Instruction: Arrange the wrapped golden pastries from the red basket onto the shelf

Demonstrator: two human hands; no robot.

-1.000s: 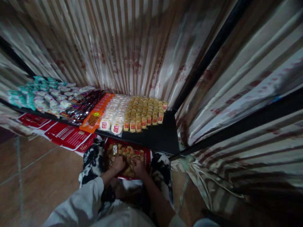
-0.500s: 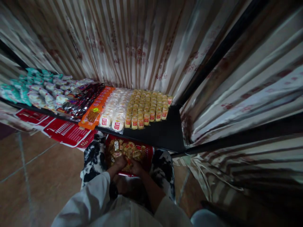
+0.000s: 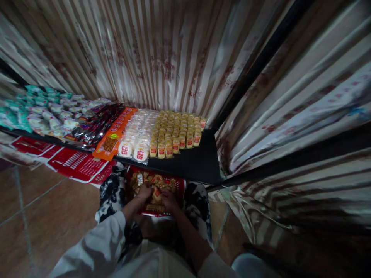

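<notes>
At the far left of the frame, teal and white packets (image 3: 34, 112) lie in rows on a dark shelf (image 3: 197, 164). Next to them, toward the middle, sit dark glossy packs (image 3: 97, 125), then an orange carton (image 3: 114, 135), then white wrapped cakes (image 3: 139, 135) and rows of small yellow cakes with red labels (image 3: 176, 131). Below the shelf's left part, red printed sheets (image 3: 78, 166) hang over the brown tiled floor (image 3: 43, 216).

In the lower middle of the frame, a red basket (image 3: 180, 187) rests on the person's lap, between knees in black-and-white patterned cloth, and holds gold-wrapped snack packets (image 3: 153, 181). The left hand (image 3: 144, 192), in a white sleeve, lies on the packets with fingers curled down into the heap; whether its grip closes on one I cannot tell. Just beside it, the right hand (image 3: 169, 199) also rests on the packets, fingers bent, grip likewise unclear.

Striped, shiny curtain fabric (image 3: 290, 96) fills the upper and right part of the frame.
</notes>
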